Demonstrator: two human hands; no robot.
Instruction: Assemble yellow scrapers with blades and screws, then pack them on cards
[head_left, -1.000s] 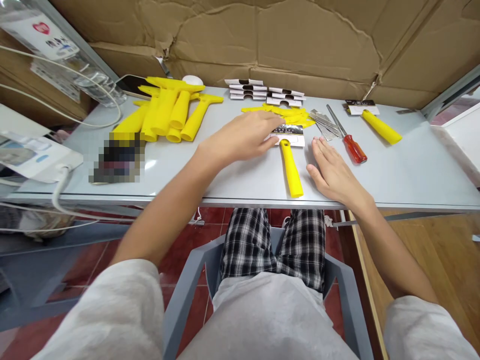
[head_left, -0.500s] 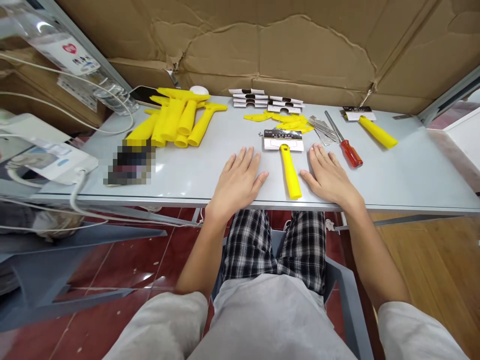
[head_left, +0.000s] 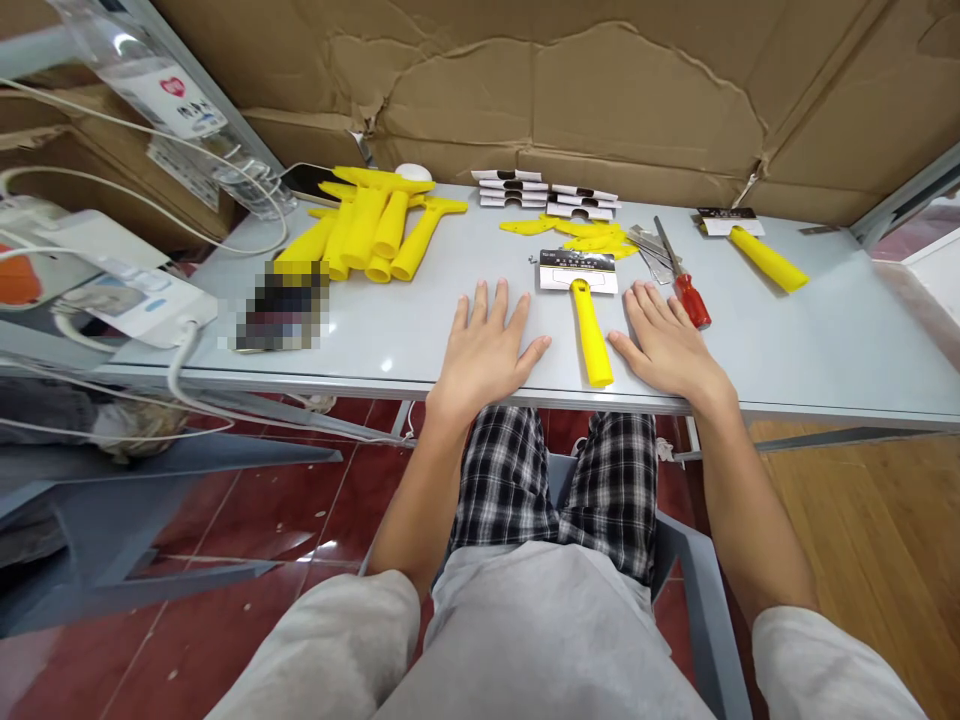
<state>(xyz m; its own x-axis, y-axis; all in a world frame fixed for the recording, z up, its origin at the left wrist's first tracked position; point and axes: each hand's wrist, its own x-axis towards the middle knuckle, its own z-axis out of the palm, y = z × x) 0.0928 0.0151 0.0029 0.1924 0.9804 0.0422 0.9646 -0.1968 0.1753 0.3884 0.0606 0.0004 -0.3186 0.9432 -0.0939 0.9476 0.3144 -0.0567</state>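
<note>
My left hand (head_left: 489, 345) lies flat on the grey table with fingers spread, holding nothing. On the other side, my right hand (head_left: 664, 338) also rests flat, its fingers stretched out beside a red-handled screwdriver (head_left: 691, 300). Between the two hands lies a yellow-handled scraper (head_left: 592, 335), its head covered by a black and white card sleeve (head_left: 577, 272); neither hand touches it. Behind it are several flat yellow plastic pieces (head_left: 596, 240) and a few thin metal blades (head_left: 651, 250). A second yellow scraper (head_left: 769, 258) with a card sleeve lies farther right.
Yellow scraper handles (head_left: 367, 225) are piled at the left, near a blurred-out object (head_left: 281, 308). Folded card sleeves (head_left: 510, 190) stand in stacks at the back before a cardboard wall (head_left: 637, 90). A bottle (head_left: 172, 100), white cables and a power strip (head_left: 142, 290) occupy the far left.
The view has shifted slightly, so the table's things appear a little farther right and higher. Both hands stay flat on the table, with the left fingers spread slightly wider.
</note>
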